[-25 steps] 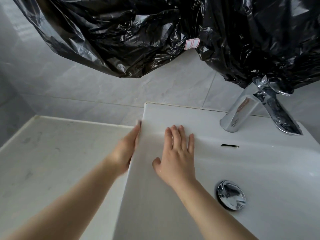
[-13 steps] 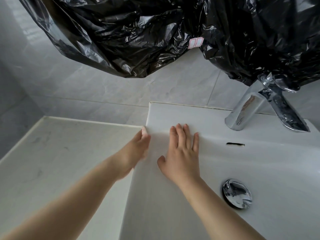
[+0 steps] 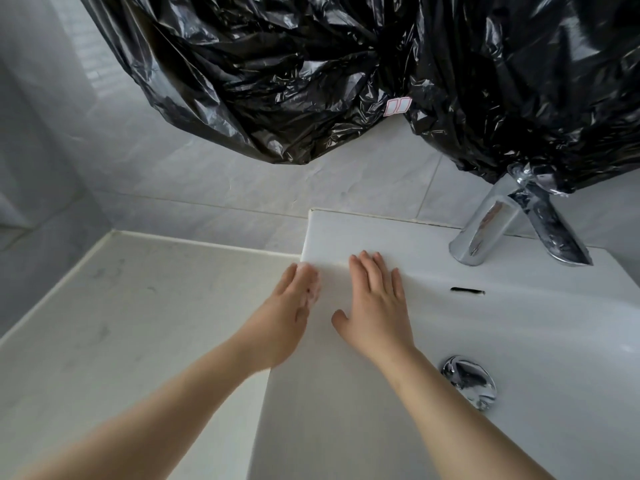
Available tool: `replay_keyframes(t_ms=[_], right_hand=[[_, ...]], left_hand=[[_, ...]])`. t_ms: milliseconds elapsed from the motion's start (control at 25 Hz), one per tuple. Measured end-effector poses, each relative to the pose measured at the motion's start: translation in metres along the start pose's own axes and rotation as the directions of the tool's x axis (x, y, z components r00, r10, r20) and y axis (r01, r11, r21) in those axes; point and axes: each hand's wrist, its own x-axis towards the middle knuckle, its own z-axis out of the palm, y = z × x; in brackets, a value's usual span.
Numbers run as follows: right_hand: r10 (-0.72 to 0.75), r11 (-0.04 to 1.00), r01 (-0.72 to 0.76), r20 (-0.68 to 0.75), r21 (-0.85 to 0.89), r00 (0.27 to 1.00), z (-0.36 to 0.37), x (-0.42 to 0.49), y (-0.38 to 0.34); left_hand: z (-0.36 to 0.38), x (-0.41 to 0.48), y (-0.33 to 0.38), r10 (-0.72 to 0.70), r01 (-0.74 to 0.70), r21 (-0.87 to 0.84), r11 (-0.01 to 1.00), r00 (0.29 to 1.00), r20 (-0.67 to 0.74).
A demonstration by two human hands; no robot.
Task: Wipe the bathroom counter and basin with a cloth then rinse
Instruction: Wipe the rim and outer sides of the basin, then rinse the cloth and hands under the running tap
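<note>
Head view: the white basin (image 3: 519,323) stands at the right edge of the pale, grey-smudged bench (image 3: 138,323). Both bare hands are at the basin's left rim, near its back left corner. The right hand (image 3: 375,306) lies flat on the inner slope just below the back ledge. Its grip is spread, with the fingers straight and close together, the thumb out to the side, and nothing held. The left hand (image 3: 294,306) touches the rim's outer edge where basin meets bench. Its fingertips are blurred, so I cannot tell whether its grip is spread or pinching something. No cloth can be made out; if a white one lies under the palms, it does not stand apart from the basin.

The chrome tap (image 3: 491,230) stands on the back ledge, well right of the hands, with the overflow slot (image 3: 467,291) and the drain plug (image 3: 467,381) below it. A black plastic bag (image 3: 311,81) hangs against the tiled wall (image 3: 207,185) above.

The step in hand looks like wiping the basin's left rim. The next move probably calls for steady flat pressure along that rim towards the front, then the smudged bench, before rinsing at the tap.
</note>
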Motion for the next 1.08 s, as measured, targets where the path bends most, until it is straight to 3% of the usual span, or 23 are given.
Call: replay_keyframes(t_ms=[80, 280, 440, 600, 760, 840, 880, 960, 1000, 1080], right_hand=[[-0.016, 1.000, 0.016, 0.028, 0.026, 0.999, -0.006, -0.006, 0.003], [-0.008, 0.998, -0.001, 0.126, 0.065, 0.992, -0.009, -0.013, 0.004], [0.017, 0.993, -0.044, 0.238, 0.110, 0.971, -0.007, -0.033, 0.004], [0.075, 0.975, -0.120, 0.232, 0.185, 0.970, -0.005, -0.069, 0.011], [0.072, 0.957, -0.135, 0.242, 0.257, 0.968, -0.019, -0.091, 0.021], [0.106, 0.939, -0.181, 0.257, 0.292, 0.961, -0.028, -0.102, 0.026], [0.129, 0.926, -0.210, 0.262, 0.312, 0.956, -0.032, -0.109, 0.030], [0.176, 0.888, -0.265, 0.253, 0.376, 0.951, -0.039, -0.122, 0.040], [0.213, 0.861, -0.295, 0.234, 0.414, 0.949, -0.044, -0.128, 0.047], [0.306, 0.819, -0.341, 0.151, 0.461, 0.940, -0.060, -0.137, 0.065]], left_hand=[[0.004, -0.011, -0.003, 0.074, -0.074, 0.084, 0.994, 0.997, 0.003], [0.003, 0.042, 0.007, -0.193, 0.191, 0.175, 0.966, 0.981, -0.006], [0.005, 0.018, 0.004, -0.190, 0.165, 0.268, 0.949, 0.979, 0.071], [0.000, -0.045, 0.026, -0.286, 0.194, 0.532, 0.824, 0.953, 0.095], [-0.029, -0.060, 0.077, -0.312, -0.044, 0.821, 0.569, 0.913, 0.264], [-0.044, -0.043, 0.107, -0.355, -0.105, 0.848, 0.519, 0.877, 0.325], [-0.044, -0.033, 0.122, -0.354, -0.073, 0.819, 0.570, 0.877, 0.324], [-0.031, -0.016, 0.139, -0.341, 0.148, 0.594, 0.791, 0.913, 0.226], [-0.019, -0.009, 0.142, -0.372, 0.290, 0.377, 0.880, 0.914, 0.164], [0.013, 0.002, 0.141, -0.449, 0.458, -0.080, 0.885, 0.887, 0.108]])
